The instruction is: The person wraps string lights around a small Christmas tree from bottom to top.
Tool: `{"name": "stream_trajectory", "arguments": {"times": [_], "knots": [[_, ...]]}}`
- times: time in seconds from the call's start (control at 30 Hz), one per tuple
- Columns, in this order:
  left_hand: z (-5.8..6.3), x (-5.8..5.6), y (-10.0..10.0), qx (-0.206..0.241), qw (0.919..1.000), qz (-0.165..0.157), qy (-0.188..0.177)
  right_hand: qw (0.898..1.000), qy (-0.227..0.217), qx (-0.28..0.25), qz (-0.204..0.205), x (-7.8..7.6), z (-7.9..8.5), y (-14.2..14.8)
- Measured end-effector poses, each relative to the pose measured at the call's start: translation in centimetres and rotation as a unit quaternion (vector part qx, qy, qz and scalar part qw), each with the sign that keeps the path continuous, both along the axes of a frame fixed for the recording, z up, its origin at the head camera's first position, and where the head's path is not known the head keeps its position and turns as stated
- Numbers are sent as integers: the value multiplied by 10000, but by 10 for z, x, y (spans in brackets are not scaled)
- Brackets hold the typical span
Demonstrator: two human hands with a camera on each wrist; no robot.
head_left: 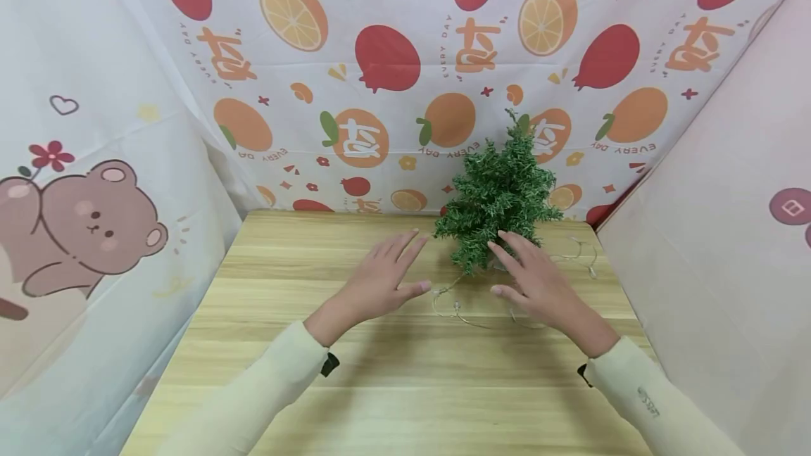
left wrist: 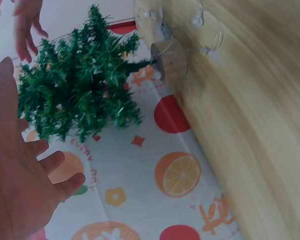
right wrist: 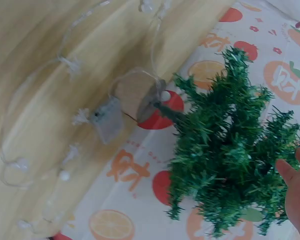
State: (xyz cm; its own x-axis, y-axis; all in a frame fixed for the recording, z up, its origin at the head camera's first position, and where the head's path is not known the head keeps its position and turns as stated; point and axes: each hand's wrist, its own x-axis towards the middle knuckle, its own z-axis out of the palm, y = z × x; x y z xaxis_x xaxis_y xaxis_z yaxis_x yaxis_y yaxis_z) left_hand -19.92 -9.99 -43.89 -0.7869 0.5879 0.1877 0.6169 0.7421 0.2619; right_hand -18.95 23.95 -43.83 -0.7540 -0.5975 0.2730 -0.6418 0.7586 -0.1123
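A small artificial Christmas tree (head_left: pixel 500 192) stands upright at the back of the table on a round wooden base (left wrist: pixel 171 59). My left hand (head_left: pixel 383 276) hovers to the left of the tree, fingers spread, with nothing in it. On the other side, my right hand (head_left: pixel 538 283) is in front of the tree's lower right branches, its fingers extended and overlapping them in the head view. A string of lights (right wrist: pixel 20 165) lies in loops on the table around the base. Its clear battery box (right wrist: pixel 108 121) is beside the base in the right wrist view.
The wooden table (head_left: pixel 285 357) ends at a fruit-printed cloth (head_left: pixel 386 111) right behind the tree. A cloth with a bear print (head_left: pixel 101 217) hangs on the left, and a pale cloth (head_left: pixel 716 181) on the right.
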Motion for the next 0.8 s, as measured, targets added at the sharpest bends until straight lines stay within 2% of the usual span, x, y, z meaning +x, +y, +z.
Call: {"name": "stream_trajectory", "arguments": {"times": [0.23, 0.33, 0.63, 0.8], "knots": [[-25, 2, 11, 239, 9995, 23, -185, 9994, -192, -238, -155, 10, -23, 3], [-36, 2, 16, 396, 9984, 22, -396, 9985, -282, -387, -268, 14, -34, 4], [-73, 1, 33, 713, 9936, 211, -847, 9916, -704, -930, -551, 15, -85, 10], [-92, -1, 44, 671, 9914, 226, -1099, 9878, -945, -1010, -714, 16, -108, 12]]}}
